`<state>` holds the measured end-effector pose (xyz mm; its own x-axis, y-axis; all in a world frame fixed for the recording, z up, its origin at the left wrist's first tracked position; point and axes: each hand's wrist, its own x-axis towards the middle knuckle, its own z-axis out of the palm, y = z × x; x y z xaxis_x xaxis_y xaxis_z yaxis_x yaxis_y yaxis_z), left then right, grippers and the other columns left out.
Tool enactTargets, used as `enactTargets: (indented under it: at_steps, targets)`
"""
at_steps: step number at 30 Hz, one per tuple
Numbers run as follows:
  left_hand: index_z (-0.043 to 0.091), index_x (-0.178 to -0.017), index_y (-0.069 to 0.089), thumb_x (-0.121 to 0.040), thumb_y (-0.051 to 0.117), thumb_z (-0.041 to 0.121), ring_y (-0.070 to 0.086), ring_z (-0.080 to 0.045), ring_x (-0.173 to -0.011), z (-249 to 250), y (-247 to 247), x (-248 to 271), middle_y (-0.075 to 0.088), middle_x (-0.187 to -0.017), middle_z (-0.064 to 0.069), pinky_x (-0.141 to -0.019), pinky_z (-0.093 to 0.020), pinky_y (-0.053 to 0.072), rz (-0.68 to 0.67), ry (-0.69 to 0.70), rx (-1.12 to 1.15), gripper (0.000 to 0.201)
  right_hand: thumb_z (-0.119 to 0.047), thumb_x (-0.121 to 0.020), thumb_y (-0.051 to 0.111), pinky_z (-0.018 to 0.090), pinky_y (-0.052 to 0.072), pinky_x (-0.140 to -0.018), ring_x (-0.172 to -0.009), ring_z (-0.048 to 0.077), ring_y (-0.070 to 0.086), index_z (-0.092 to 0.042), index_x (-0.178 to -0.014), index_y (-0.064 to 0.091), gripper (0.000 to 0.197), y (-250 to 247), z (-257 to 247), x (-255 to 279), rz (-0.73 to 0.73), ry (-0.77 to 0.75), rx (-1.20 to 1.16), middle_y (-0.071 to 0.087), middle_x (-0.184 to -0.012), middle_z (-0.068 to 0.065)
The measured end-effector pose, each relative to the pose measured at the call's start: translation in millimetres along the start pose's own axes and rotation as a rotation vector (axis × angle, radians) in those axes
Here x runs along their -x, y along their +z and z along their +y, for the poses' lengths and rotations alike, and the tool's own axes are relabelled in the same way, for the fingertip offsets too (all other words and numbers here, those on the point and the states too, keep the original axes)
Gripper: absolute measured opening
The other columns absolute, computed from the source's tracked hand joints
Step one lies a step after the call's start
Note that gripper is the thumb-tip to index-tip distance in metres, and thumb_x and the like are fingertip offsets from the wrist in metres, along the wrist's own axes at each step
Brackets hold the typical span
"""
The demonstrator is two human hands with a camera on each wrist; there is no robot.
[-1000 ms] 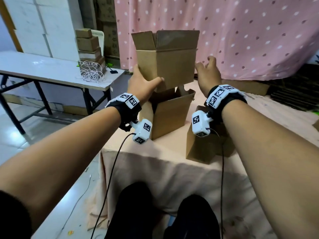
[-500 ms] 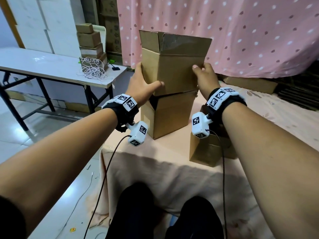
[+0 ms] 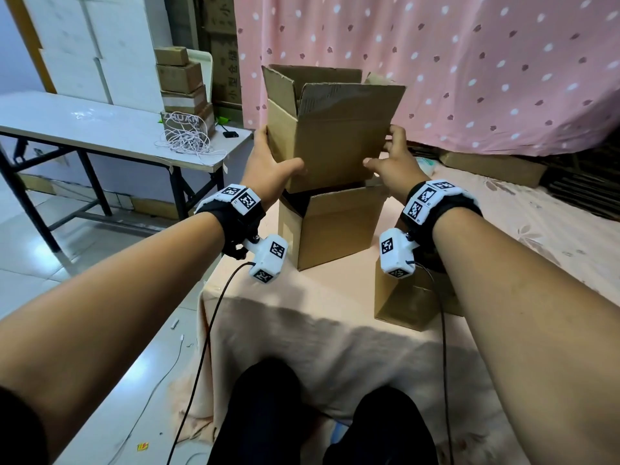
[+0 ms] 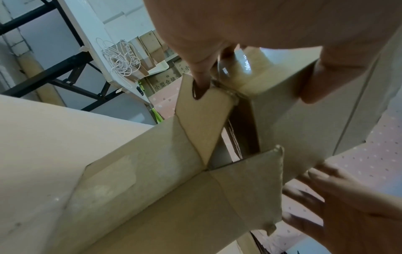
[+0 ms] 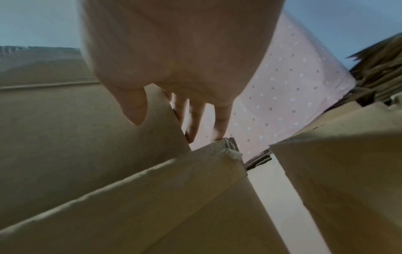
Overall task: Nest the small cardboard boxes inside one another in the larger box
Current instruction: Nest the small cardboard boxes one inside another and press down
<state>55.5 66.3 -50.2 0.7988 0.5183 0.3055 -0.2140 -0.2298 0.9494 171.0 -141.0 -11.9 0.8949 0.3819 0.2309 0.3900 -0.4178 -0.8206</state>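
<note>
I hold an open-topped cardboard box [image 3: 332,135] upright in the air with both hands. My left hand [image 3: 271,162] grips its left corner, thumb on the front face. My right hand [image 3: 392,159] grips the right corner the same way. The held box's bottom is at the mouth of a second open box [image 3: 335,226] standing on the cloth. In the left wrist view that lower box's flaps [image 4: 202,123] stand up beside the held box [image 4: 293,120]. A third box [image 3: 412,303] stands at the right, partly hidden under my right wrist.
The boxes stand on a surface draped in pink cloth [image 3: 335,330]. A white folding table [image 3: 100,129] at left carries a cable coil [image 3: 188,139] and stacked small boxes [image 3: 181,85]. Behind hangs a pink dotted curtain [image 3: 469,62]; flat cardboard [image 3: 493,166] lies at back right.
My right hand has come onto the box that my left hand held alone. The box has turned a corner towards me and come down to the lower box's mouth.
</note>
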Motion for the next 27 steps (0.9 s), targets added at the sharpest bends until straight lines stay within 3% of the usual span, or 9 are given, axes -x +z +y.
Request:
enactTargets:
  at_steps: [3, 5, 9, 12, 15, 17, 23, 25, 27]
  targets:
    - [0.022, -0.152, 0.029, -0.051, 0.077, 0.031, 0.058, -0.029, -0.125, 4, -1, 0, 0.055, -0.138, -0.008, -0.101, -0.049, 0.057, -0.004, -0.011, 0.039, 0.112, -0.02, -0.1, 0.065, 0.053, 0.052, -0.112, -0.134, 0.036, 0.06, -0.029, -0.162, 0.016, 0.08, 1, 1, 5, -0.032, -0.017, 0.093, 0.044, -0.162, 0.009]
    - [0.021, -0.154, 0.028, -0.051, 0.075, 0.03, 0.057, -0.028, -0.125, 8, 0, 1, 0.054, -0.139, -0.008, -0.099, -0.047, 0.058, -0.013, -0.015, 0.047, 0.114, -0.018, -0.101, 0.065, 0.054, 0.054, -0.109, -0.124, 0.036, 0.066, -0.029, -0.163, 0.014, 0.081, 2, 3, 7, -0.044, -0.015, 0.113, 0.047, -0.158, 0.011]
    - [0.02, -0.158, 0.024, -0.059, 0.071, 0.019, 0.055, -0.028, -0.122, 15, 3, 1, 0.05, -0.141, -0.007, -0.086, -0.037, 0.061, -0.023, -0.051, 0.051, 0.109, -0.015, -0.102, 0.062, 0.04, 0.059, -0.076, -0.09, 0.031, 0.074, -0.03, -0.163, 0.013, 0.079, 3, 8, 8, -0.05, 0.019, 0.121, 0.05, -0.153, 0.01]
    - [0.017, -0.156, 0.027, -0.056, 0.069, 0.018, 0.058, -0.031, -0.121, 18, 3, -1, 0.053, -0.139, -0.01, -0.096, -0.048, 0.06, -0.012, -0.077, 0.105, 0.109, -0.015, -0.101, 0.062, 0.042, 0.059, -0.07, -0.075, 0.027, 0.07, -0.032, -0.16, 0.019, 0.074, 1, 6, 10, -0.038, 0.021, 0.109, 0.052, -0.149, 0.009]
    - [0.013, -0.152, 0.035, -0.055, 0.066, 0.017, 0.062, -0.034, -0.118, 18, 2, -1, 0.059, -0.134, -0.015, -0.098, -0.055, 0.057, 0.005, -0.101, 0.146, 0.102, -0.019, -0.101, 0.062, 0.054, 0.066, -0.083, -0.076, 0.029, 0.074, -0.031, -0.156, 0.024, 0.068, -1, 3, 15, -0.034, 0.02, 0.12, 0.057, -0.14, 0.01]
    - [0.013, -0.147, 0.041, -0.055, 0.065, 0.016, 0.063, -0.037, -0.118, 18, 3, 1, 0.062, -0.131, -0.017, -0.098, -0.057, 0.056, -0.001, -0.095, 0.147, 0.095, -0.019, -0.101, 0.061, 0.056, 0.066, -0.083, -0.08, 0.033, 0.078, -0.029, -0.153, 0.027, 0.063, -2, 3, 18, -0.024, 0.029, 0.119, 0.059, -0.135, 0.011]
    - [0.009, -0.132, 0.051, -0.056, 0.055, 0.008, 0.063, -0.035, -0.1, 27, 8, 4, 0.065, -0.112, -0.019, -0.092, -0.056, 0.056, -0.028, -0.068, 0.143, 0.076, -0.02, -0.103, 0.058, 0.053, 0.065, -0.064, -0.081, 0.046, 0.078, -0.02, -0.139, 0.031, 0.044, -9, 1, 26, -0.002, 0.06, 0.088, 0.067, -0.112, 0.029]
    - [0.014, -0.125, 0.056, -0.055, 0.054, 0.009, 0.061, -0.034, -0.101, 28, 10, 3, 0.064, -0.121, -0.024, -0.087, -0.05, 0.056, -0.023, -0.064, 0.137, 0.071, -0.022, -0.104, 0.058, 0.059, 0.065, -0.063, -0.08, 0.05, 0.077, -0.017, -0.132, 0.032, 0.039, -11, -3, 30, -0.013, 0.108, 0.07, 0.067, -0.11, 0.031]
    - [0.012, -0.124, 0.059, -0.055, 0.052, 0.009, 0.059, -0.029, -0.096, 27, 11, 2, 0.066, -0.117, -0.023, -0.08, -0.041, 0.05, -0.023, -0.066, 0.146, 0.07, -0.025, -0.103, 0.059, 0.057, 0.064, -0.059, -0.079, 0.051, 0.077, -0.014, -0.128, 0.034, 0.037, -11, -4, 34, -0.027, 0.137, 0.059, 0.065, -0.114, 0.03]
